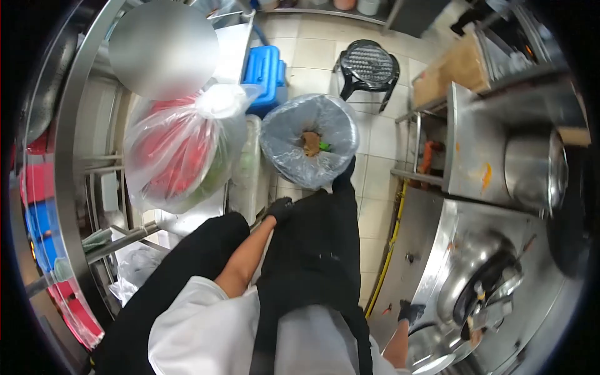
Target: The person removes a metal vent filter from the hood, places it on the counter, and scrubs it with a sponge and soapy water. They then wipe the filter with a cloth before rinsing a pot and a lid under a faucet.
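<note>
My left hand (281, 211), in a black glove, is in front of my black apron (309, 250), beside a pale tub (249, 178); its fingers blend into the dark cloth. To the right, my gloved right hand (411, 311) is by the front edge of the steel counter (431, 265), its fingers apart and no held thing visible. A metal bowl (428, 344) is close to it. Ahead of my legs stands a bin lined with a clear plastic bag (281, 134), with brown and green scraps (312, 144) at the bottom.
A large clear bag (181, 150) with red and green contents fills the left side. Beyond are a blue container (264, 72) and a black stool (370, 65). At right stand a steel pot (531, 165) and a wok (478, 265) with utensils. A yellow hose (390, 244) runs along the counter.
</note>
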The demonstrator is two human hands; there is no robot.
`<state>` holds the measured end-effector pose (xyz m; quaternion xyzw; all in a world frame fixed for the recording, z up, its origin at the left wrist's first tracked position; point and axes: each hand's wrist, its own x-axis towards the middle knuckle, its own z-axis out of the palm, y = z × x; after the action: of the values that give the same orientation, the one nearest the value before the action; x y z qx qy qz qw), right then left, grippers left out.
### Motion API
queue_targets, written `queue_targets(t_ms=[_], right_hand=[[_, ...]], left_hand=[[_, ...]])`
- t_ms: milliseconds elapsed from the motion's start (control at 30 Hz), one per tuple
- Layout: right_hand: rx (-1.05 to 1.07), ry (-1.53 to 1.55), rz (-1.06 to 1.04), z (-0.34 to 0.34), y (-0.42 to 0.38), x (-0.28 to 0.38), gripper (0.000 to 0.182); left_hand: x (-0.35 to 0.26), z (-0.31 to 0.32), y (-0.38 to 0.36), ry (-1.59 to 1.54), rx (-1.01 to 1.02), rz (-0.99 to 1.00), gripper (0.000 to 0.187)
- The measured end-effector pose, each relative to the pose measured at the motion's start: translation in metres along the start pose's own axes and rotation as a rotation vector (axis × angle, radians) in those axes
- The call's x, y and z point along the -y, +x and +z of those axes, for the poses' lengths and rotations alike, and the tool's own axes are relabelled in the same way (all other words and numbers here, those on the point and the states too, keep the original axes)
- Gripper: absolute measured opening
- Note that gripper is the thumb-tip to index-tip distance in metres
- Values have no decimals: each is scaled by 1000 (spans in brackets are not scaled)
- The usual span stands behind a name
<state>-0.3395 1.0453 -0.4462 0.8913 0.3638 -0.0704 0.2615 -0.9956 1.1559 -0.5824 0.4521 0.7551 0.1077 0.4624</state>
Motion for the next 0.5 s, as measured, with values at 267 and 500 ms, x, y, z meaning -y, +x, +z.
queue_targets(t_ms=[267,500], right_hand=[[134,-68,193,-7,7,20,138],[-172,244,-55,21,-122,-21,93]], left_hand=[[75,65,-45,-42,30,-267,37],[48,51,2,206,102,42,36]])
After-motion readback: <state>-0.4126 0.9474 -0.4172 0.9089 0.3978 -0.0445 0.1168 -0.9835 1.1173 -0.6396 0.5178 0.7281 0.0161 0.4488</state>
